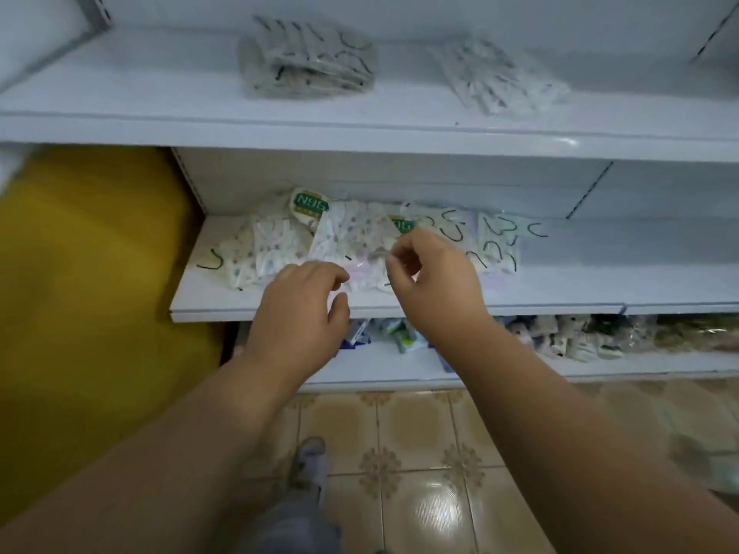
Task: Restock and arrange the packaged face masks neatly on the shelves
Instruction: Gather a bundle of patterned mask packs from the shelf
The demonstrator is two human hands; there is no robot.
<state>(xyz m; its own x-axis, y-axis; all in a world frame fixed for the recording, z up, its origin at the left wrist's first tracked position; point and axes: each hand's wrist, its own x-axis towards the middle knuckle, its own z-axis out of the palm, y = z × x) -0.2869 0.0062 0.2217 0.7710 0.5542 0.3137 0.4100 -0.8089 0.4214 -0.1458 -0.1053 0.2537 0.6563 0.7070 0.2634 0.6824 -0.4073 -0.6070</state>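
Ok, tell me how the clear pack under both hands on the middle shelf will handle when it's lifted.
The clear pack is thin glossy film, so it probably flops and feels slippery. It looks flat and light, likely easy for the left hand and right hand to lift. Overlapping neighbouring packs may slide along.

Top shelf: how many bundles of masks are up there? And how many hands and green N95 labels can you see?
Mask bundles on the top shelf: 2
Hands: 2, left hand, right hand
Green N95 labels: 2
Total: 6
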